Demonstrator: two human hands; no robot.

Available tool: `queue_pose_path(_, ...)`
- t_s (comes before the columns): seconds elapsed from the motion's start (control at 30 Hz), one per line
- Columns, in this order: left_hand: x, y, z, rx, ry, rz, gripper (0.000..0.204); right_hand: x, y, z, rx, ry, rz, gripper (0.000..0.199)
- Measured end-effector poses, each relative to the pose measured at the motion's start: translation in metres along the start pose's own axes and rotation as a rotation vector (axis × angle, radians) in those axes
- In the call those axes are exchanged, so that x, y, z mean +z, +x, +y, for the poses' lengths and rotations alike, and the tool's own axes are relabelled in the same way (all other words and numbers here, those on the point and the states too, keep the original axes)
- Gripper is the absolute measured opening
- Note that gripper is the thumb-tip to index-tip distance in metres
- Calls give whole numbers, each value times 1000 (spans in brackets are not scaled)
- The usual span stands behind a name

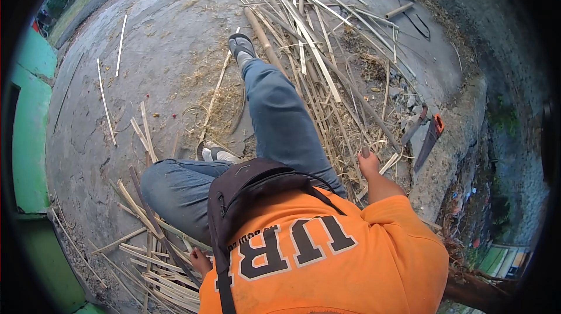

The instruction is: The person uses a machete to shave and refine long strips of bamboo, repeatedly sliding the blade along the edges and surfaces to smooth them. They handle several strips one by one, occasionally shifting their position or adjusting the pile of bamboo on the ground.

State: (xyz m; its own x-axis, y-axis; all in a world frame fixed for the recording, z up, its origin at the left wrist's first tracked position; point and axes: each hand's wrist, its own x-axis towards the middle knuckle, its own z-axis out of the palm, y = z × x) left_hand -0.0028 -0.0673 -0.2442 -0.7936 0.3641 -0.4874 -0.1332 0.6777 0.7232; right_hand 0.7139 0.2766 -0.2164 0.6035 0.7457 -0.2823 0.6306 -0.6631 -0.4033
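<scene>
I sit on rough concrete in an orange shirt, a black bag (245, 191) on my chest and blue jeans on my legs. My right hand (369, 165) reaches down at my right side into a big heap of split bamboo strips (315, 62). Its fingers are curled around a thin strip there. My left hand (200, 260) is low at my left hip, against a smaller bundle of flat bamboo strips (160, 255). My shirt hides most of that hand, so its grip is unclear.
A handsaw with an orange handle (431, 136) and a dark blade tool (414, 124) lie on the concrete ledge to the right. Loose strips (105, 100) and shavings (219, 109) are scattered on the ground. A green wall (29, 138) runs along the left.
</scene>
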Motion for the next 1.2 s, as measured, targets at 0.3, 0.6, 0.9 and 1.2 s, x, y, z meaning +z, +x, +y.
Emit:
queue_pose_path(0.3,-28,-34,25,-186,35,-14,33,38,91,-91,-83,250,83,53)
queue_pose_path(0.6,-20,-77,103,-116,297,-78,31,78,195,-173,-57,201,-57,41)
queue_pose_path(0.9,-17,-81,156,-216,40,4,36,129,254,-123,91,379,-167,30)
queue_pose_path(1.2,-26,-76,175,-173,5,45,36,97,226,-184,198,997,-305,20)
